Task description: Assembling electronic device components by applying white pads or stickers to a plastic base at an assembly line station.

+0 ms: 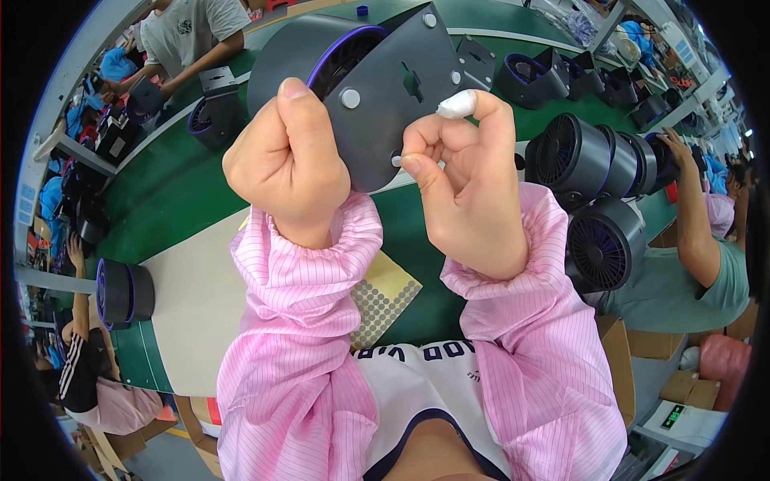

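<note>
Hands at fan, sleeve overlapping dotted sheet, stacked fans right

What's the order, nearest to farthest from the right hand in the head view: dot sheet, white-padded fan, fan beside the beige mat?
From the right hand:
1. White-padded fan: at the fingertips, toward the left.
2. Dot sheet: lower, left, between the forearms.
3. Fan beside the beige mat: far left, past the mat.

Fan beyond sticker sheet
</note>
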`<state>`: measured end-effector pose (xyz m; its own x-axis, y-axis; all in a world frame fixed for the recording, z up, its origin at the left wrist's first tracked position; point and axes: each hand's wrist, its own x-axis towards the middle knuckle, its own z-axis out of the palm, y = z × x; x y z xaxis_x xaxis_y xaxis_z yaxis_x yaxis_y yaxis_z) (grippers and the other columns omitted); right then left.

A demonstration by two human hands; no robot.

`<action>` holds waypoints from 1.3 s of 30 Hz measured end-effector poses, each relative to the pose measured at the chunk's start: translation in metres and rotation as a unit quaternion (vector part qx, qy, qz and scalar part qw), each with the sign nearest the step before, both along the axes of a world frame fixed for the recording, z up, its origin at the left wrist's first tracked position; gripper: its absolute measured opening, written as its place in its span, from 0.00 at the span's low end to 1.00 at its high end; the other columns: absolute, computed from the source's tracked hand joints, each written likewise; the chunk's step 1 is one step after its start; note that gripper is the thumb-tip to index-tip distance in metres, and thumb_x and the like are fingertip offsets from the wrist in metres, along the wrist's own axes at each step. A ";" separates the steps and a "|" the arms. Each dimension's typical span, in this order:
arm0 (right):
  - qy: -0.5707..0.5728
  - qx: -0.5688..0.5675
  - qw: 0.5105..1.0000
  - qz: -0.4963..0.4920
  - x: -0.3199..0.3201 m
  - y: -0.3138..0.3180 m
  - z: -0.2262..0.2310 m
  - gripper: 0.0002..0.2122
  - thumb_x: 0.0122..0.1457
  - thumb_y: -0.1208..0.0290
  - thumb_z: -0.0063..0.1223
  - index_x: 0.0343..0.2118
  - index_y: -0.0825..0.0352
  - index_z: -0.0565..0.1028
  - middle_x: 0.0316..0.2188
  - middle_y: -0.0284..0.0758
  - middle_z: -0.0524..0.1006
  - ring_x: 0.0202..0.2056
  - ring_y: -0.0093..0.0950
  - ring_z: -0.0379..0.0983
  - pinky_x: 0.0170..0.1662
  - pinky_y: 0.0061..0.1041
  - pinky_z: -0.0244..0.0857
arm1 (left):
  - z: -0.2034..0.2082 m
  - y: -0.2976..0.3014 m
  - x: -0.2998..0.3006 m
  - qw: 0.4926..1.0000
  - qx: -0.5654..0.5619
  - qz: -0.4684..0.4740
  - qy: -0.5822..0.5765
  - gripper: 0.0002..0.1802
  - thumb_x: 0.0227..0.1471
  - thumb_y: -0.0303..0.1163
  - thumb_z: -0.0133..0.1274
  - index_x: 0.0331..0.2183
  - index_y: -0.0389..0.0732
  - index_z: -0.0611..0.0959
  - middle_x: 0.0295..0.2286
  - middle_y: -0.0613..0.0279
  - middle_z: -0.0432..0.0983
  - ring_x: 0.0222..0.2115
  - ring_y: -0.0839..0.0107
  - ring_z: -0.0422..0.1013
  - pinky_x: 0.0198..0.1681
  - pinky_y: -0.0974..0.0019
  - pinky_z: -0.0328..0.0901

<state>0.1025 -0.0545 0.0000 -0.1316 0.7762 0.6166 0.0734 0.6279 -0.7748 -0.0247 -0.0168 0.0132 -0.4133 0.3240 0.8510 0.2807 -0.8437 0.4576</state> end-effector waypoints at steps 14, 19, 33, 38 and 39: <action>0.000 0.005 1.000 0.013 0.003 0.006 -0.005 0.20 0.50 0.89 0.43 0.42 0.67 0.50 0.25 0.36 0.67 0.27 0.19 0.63 0.32 0.16 0.59 | 0.001 -0.001 0.000 1.000 -0.002 0.010 0.001 0.19 0.49 0.22 0.45 0.09 0.33 0.65 0.07 0.74 0.54 0.11 0.86 0.46 0.12 0.77 0.42; 0.069 0.008 0.998 0.013 0.000 0.007 -0.006 0.21 0.46 0.89 0.46 0.40 0.72 0.51 0.21 0.35 0.70 0.22 0.21 0.65 0.28 0.17 0.60 | -0.001 0.000 -0.002 1.000 -0.016 0.001 -0.008 0.20 0.50 0.23 0.44 0.10 0.33 0.66 0.07 0.74 0.55 0.12 0.86 0.47 0.12 0.77 0.42; 0.033 0.031 0.998 -0.042 -0.005 0.011 -0.009 0.23 0.44 0.87 0.51 0.40 0.71 0.52 0.21 0.35 0.70 0.21 0.23 0.66 0.27 0.18 0.61 | 0.001 -0.003 -0.001 1.000 -0.027 0.008 -0.006 0.20 0.50 0.23 0.45 0.09 0.33 0.65 0.07 0.75 0.55 0.12 0.87 0.47 0.12 0.77 0.41; -0.023 0.109 0.968 -0.223 0.002 0.022 -0.009 0.30 0.39 0.77 0.64 0.42 0.70 0.55 0.28 0.36 0.67 0.24 0.24 0.64 0.28 0.19 0.61 | -0.003 0.008 -0.004 1.000 -0.025 0.009 -0.004 0.20 0.51 0.24 0.44 0.09 0.33 0.66 0.07 0.75 0.54 0.11 0.87 0.47 0.12 0.77 0.41; -0.011 0.086 0.976 -0.200 0.005 0.028 -0.015 0.32 0.37 0.74 0.66 0.43 0.70 0.56 0.29 0.35 0.66 0.25 0.24 0.63 0.29 0.19 0.61 | -0.003 0.009 -0.008 0.999 -0.032 0.004 -0.015 0.20 0.51 0.26 0.44 0.10 0.33 0.66 0.07 0.75 0.55 0.12 0.87 0.48 0.12 0.77 0.43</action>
